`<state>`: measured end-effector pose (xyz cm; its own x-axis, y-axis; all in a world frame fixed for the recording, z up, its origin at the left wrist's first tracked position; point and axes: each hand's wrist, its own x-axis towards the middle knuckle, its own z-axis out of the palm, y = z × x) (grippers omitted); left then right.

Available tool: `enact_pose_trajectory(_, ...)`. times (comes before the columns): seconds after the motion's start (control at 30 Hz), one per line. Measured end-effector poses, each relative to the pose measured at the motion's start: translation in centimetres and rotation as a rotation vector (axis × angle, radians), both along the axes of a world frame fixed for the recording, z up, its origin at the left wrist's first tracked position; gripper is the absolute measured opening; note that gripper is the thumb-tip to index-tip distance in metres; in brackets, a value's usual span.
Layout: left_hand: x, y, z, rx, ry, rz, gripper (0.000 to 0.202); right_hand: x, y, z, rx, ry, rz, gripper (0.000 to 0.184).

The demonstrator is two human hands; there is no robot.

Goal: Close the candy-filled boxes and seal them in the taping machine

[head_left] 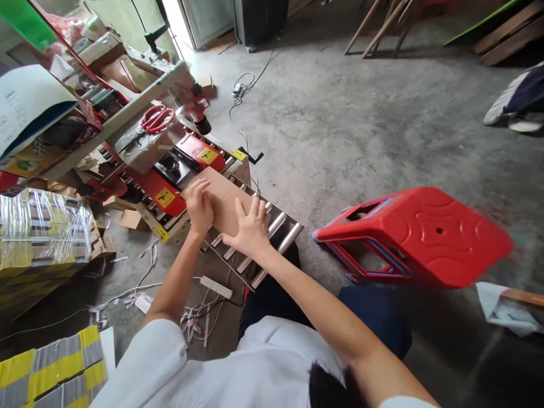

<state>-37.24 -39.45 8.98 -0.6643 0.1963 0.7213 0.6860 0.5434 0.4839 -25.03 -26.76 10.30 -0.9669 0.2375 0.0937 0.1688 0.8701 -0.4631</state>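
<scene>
A flat brown cardboard box lies on the metal rollers of a short conveyor, its far end close to the red sealing machine. My right hand spreads its fingers over the near end of the box, palm toward it. At the box's left side is my left hand, fingers loosely bent and apart; whether it presses on the cardboard cannot be made out. Yellow warning labels mark the machine's red side covers. Red-handled scissors rest on top of the machine.
To the right is a red plastic stool. Wrapped yellow-and-grey stacks stand at left, with more at lower left. A power strip and loose cables lie under the conveyor. A crank handle juts from the machine's far side.
</scene>
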Motion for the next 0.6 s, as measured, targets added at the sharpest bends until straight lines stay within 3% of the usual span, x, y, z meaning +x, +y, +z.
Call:
enact_pose_trajectory(0.1,-1.0,-2.1,0.4,0.198,0.033,0.278,0.026,-7.9,-3.6,0.9,-0.073,0.015,0.051,0.108)
enact_pose_trajectory(0.2,1.1,-3.1,0.0,0.275,-0.011,0.391,0.029,-14.6,-6.1,2.3,-0.153,-0.012,0.121,0.112)
enact_pose_trajectory(0.27,3.6,-2.9,-0.9,0.275,-0.068,0.385,0.029,-15.9,-5.8,2.8,-0.224,0.002,0.216,0.115)
enact_pose_trajectory(0.3,4.9,-2.4,-1.6,0.280,-0.104,0.370,0.029,-15.1,-4.8,2.6,-0.265,0.034,0.263,0.115)
enact_pose_trajectory(0.37,7.4,-0.8,-3.3,0.308,-0.197,0.309,0.028,-10.9,-1.5,1.1,-0.352,0.125,0.310,0.108)
enact_pose_trajectory(0.43,9.9,1.5,-5.0,0.334,-0.325,0.170,0.027,-3.7,2.8,-2.0,-0.428,0.199,0.303,0.083)
enact_pose_trajectory(0.47,11.2,2.8,-5.7,0.339,-0.396,0.074,0.026,0.8,4.9,-3.7,-0.474,0.185,0.237,0.066)
enact_pose_trajectory(0.53,13.9,5.5,-6.5,0.336,-0.531,-0.132,0.025,10.7,7.7,-6.4,-0.541,0.106,-0.032,0.036)
enact_pose_trajectory(0.6,16.6,8.4,-6.5,0.319,-0.640,-0.340,0.025,20.4,8.7,-7.1,-0.558,0.043,-0.313,0.024)
